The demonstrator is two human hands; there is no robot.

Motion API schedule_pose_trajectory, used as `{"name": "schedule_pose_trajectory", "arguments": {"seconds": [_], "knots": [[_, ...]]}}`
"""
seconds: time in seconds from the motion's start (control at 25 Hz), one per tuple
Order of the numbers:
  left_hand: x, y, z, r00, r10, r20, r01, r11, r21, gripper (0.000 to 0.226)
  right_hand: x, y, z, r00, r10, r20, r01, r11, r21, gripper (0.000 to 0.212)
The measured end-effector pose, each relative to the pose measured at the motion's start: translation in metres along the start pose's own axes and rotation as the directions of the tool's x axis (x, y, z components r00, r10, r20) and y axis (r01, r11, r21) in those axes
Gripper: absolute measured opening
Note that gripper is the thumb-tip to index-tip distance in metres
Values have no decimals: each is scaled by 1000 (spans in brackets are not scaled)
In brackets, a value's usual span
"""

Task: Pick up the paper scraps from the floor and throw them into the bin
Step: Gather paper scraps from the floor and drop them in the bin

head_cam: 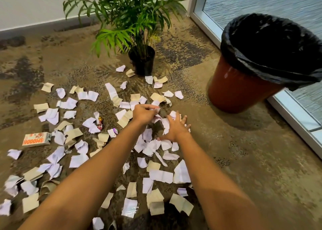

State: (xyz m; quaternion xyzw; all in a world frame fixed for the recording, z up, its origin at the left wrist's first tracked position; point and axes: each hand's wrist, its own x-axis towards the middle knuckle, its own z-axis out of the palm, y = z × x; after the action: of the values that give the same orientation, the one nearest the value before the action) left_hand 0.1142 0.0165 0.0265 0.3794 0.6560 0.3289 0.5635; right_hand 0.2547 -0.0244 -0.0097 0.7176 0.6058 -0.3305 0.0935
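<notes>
Several white and beige paper scraps [162, 175] lie scattered over the brown carpet, thickest in the middle and left. My left hand [143, 113] is closed around a bunch of white scraps just above the floor. Beside it, my right hand [175, 127] has its fingers spread and presses flat on a heap of white scraps. The bin [231, 88], red-brown with a black liner, stands to the right of both hands, its mouth open.
A potted palm [142, 62] stands behind the scraps. An orange and white carton [37, 138] and small sweet wrappers [100, 123] lie among the paper at left. A glass door frame [294, 114] runs along the right behind the bin.
</notes>
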Motion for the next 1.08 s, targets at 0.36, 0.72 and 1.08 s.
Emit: {"name": "schedule_pose_trajectory", "arguments": {"seconds": [0.36,0.72,1.08], "knots": [[-5,22,2,999,6,-37,-8,999,-44,10,-35,-24,52,946,-13,-323,-17,996,-91,51],[-10,23,-8,999,-39,14,40,991,-126,9,-23,-26,46,916,-108,-387,-2,962,-272,36],[-8,32,-9,994,-88,60,98,977,-187,11,4,13,-17,916,371,-156,-159,689,707,22]]}}
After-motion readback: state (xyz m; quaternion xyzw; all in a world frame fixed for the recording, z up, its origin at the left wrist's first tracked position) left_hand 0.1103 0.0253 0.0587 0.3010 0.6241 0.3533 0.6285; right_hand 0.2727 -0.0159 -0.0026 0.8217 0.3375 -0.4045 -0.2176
